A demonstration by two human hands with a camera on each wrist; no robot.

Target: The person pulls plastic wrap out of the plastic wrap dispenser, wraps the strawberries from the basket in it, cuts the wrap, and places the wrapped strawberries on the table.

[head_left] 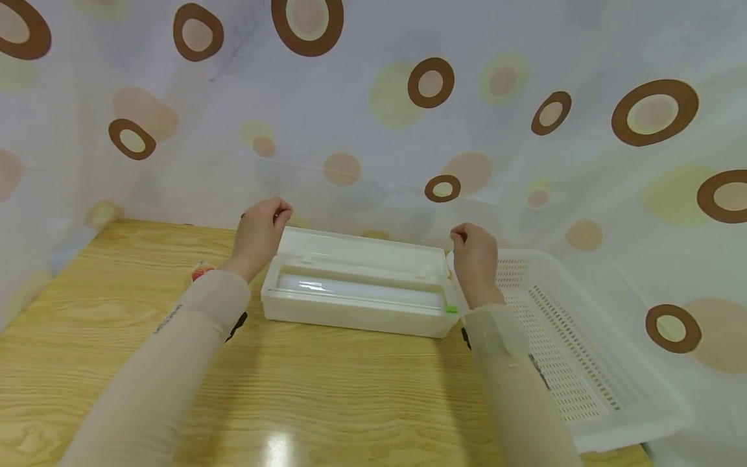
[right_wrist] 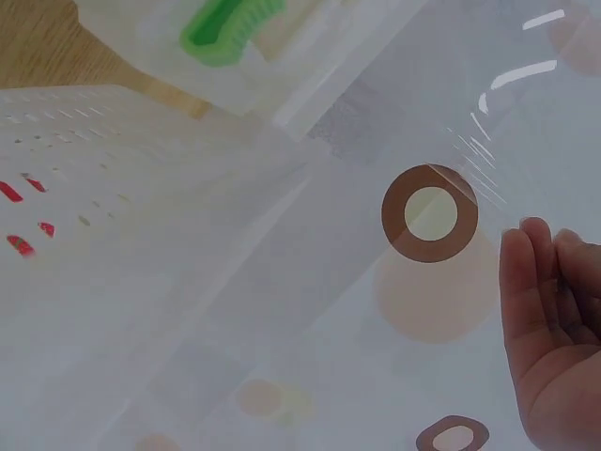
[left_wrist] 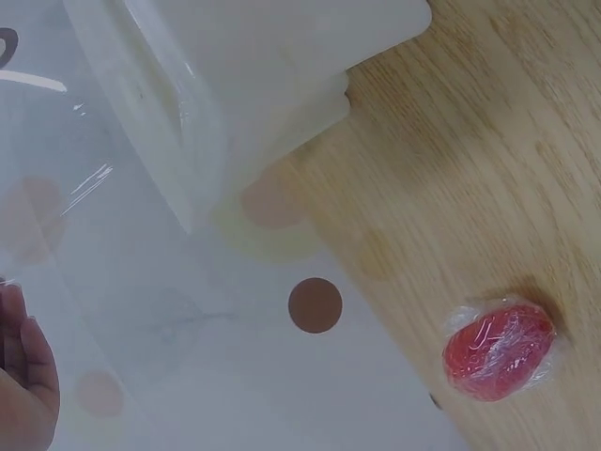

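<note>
A white cling film box (head_left: pixel 356 319) sits on the table with its lid tilted back, a film roll (head_left: pixel 362 290) inside and a green slide cutter (head_left: pixel 451 309) at its right end. Past the box's left end, my left hand (head_left: pixel 257 237) pinches a corner of clear cling film (left_wrist: pixel 94 178). Fingertips of my right hand (head_left: pixel 477 263) pinch the film's other side, beyond the box's right end. Faint glints show the cling film (right_wrist: pixel 479 141) stretched between both hands. On the table left of the box lies a red item wrapped in film (left_wrist: pixel 498 349).
A white perforated plastic basket (head_left: pixel 636 431) stands to the right, close to the box and beside my right forearm. Behind the wooden table (head_left: pixel 350 389) hangs a pale sheet (head_left: pixel 362 84) patterned with brown rings.
</note>
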